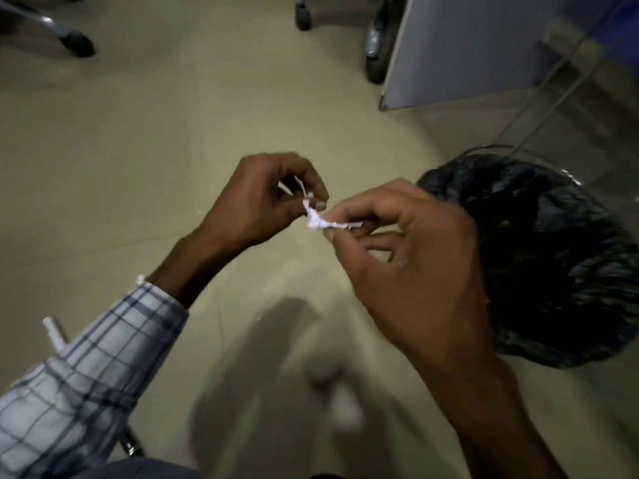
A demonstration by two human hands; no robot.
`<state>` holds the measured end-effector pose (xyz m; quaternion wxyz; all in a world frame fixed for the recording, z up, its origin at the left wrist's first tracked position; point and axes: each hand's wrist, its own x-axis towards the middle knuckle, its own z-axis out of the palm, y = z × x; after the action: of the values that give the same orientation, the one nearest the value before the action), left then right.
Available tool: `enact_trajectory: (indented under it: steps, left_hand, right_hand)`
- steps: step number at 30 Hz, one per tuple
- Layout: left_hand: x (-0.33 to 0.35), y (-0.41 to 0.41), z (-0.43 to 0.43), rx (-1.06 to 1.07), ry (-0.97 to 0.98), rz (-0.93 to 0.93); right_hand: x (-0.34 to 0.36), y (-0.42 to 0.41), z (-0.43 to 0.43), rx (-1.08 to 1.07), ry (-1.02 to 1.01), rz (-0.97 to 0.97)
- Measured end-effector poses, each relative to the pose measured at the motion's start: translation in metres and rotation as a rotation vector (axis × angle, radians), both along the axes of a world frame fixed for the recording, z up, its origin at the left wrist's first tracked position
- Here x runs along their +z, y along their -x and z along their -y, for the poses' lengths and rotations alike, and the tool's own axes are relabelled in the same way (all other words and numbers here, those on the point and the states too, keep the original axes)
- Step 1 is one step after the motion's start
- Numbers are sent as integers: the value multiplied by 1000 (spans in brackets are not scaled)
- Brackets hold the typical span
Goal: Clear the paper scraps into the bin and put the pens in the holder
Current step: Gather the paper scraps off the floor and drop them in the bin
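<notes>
Both hands are meeting above the pale floor (138, 150); the left hand (262, 198) is pinching one end of a twisted white paper scrap (320, 221) between thumb and fingertips, and the right hand (408, 257) is pinching the other end. The bin (553, 257), lined with a black bag, is standing just beside the right hand; a checked sleeve (86, 382) is covering the left forearm.

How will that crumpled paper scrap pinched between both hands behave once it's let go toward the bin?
The paper scrap looks small and twisted, so it is probably very light and may flutter rather than drop straight. Thin white strips stick out of the left hand, so bits could fall separately. It sits left of the black-lined bin, not over it, held also by the right hand.
</notes>
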<state>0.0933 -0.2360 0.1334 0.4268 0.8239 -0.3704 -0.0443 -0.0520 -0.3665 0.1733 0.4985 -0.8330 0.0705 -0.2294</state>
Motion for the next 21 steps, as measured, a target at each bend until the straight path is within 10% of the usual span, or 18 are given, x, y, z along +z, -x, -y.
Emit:
enact_trajectory:
  steps: [12,21]
  left_hand:
    - [74,47,141,-358,-20,70]
    - [84,35,111,-205,-118,179]
  right_hand:
    - [22,48,149,-376,209,-288]
    - [40,25,157,-323,248,-323]
